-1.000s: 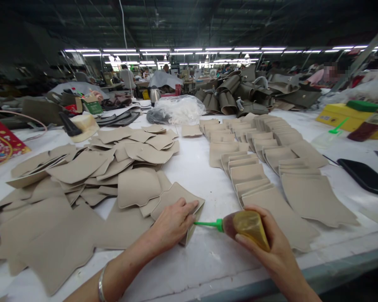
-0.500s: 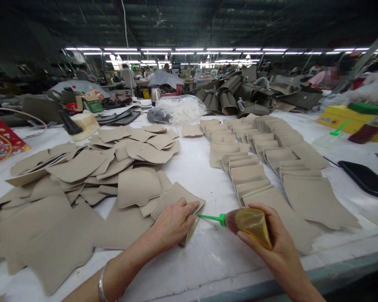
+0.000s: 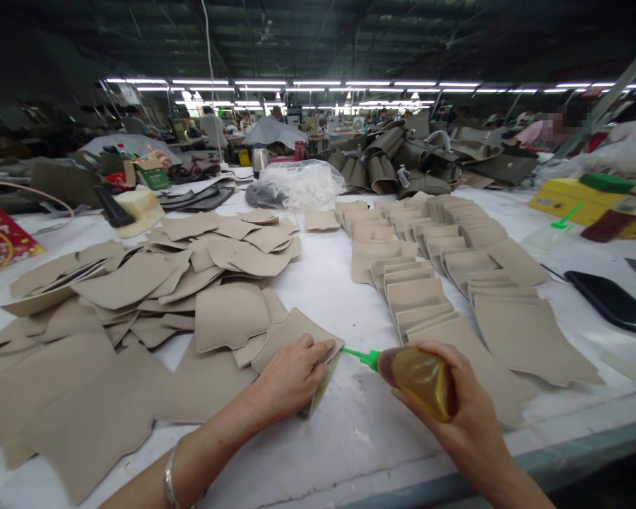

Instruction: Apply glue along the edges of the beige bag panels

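My left hand (image 3: 291, 375) lies over a beige leather piece (image 3: 291, 329), its fingers bent onto the right corner and gripping it. Part of that piece is hidden under the hand, and a shiny strip shows below its edge. In my right hand (image 3: 461, 403) is a squeeze bottle (image 3: 416, 375) of amber liquid that looks like glue, held tilted on its side. The bottle's thin green nozzle (image 3: 357, 353) points left, with its tip at the piece's right corner. Left of my hand spreads a loose heap of beige leather pieces (image 3: 127, 279).
Overlapping rows of beige pieces (image 3: 418, 297) stretch back on the right. Beyond them lie a black phone (image 3: 612, 300), a yellow box (image 3: 554, 198) and a second green-tipped bottle (image 3: 548, 233). A clear plastic bag (image 3: 302, 184) and dark leather parts (image 3: 397, 159) lie farther back.
The nozzle tip has moved up and slightly right along the piece's edge to its corner. My right hand has tilted the bottle a little; my left hand stays nearly still.
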Demonstrator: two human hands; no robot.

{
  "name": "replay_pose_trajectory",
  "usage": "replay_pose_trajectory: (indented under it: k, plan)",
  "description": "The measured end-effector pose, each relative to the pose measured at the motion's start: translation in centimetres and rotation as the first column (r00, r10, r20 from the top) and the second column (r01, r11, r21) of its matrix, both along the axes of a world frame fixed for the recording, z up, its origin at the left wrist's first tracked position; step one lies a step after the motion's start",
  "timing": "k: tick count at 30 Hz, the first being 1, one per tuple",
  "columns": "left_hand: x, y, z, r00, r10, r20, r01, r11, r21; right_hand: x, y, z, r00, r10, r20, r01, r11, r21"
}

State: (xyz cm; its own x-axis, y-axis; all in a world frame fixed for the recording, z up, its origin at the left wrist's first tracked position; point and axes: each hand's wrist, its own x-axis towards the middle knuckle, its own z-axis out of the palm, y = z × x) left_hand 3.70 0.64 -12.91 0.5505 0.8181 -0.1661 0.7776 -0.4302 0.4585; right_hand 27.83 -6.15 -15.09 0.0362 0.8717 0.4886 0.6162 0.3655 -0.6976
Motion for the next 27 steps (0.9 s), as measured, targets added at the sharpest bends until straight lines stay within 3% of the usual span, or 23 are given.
replay_pose_trajectory:
  k: [9, 13, 17, 19, 21, 24, 27]
  plan:
    - [0.0, 0.2, -0.2, 1.0, 0.013, 0.021, -0.013, 1.0, -0.014, 0.1, 0.2, -0.6, 0.99, -0.095, -0.101, 0.088, 0.993, -0.074]
    - [0.0, 0.2, -0.1, 0.999, 0.023, 0.025, -0.022, 1.0, -0.021, -1.2, -1.8, -1.1, 0.974, -0.063, -0.22, 0.014, 0.976, -0.217]
    - [0.0, 0.1, 0.1, 0.998, 0.046, 0.039, -0.045, 0.998, -0.047, -2.5, -3.3, -0.7, 0.891, -0.134, -0.433, -0.051, 0.92, -0.389]
    - [-0.3, 0.2, 0.3, 0.996, 0.051, 0.077, -0.045, 0.996, -0.077, -2.5, -3.3, -0.3, 0.792, -0.205, -0.575, -0.092, 0.891, -0.444]
    - [-0.7, 0.5, 0.6, 0.989, 0.078, 0.126, -0.068, 0.995, -0.078, -1.8, -2.9, -0.1, 0.626, -0.267, -0.733, -0.154, 0.879, -0.451]
    - [-1.6, 1.4, 0.9, 0.961, 0.255, 0.105, -0.261, 0.964, 0.047, -0.1, -2.4, -0.6, 0.329, -0.291, -0.899, -0.267, 0.884, -0.384]
    - [-2.3, 2.9, 1.0, 0.907, 0.418, 0.053, -0.421, 0.904, 0.07, 1.2, -1.9, -1.1, 0.122, -0.264, -0.957, -0.384, 0.876, -0.291]
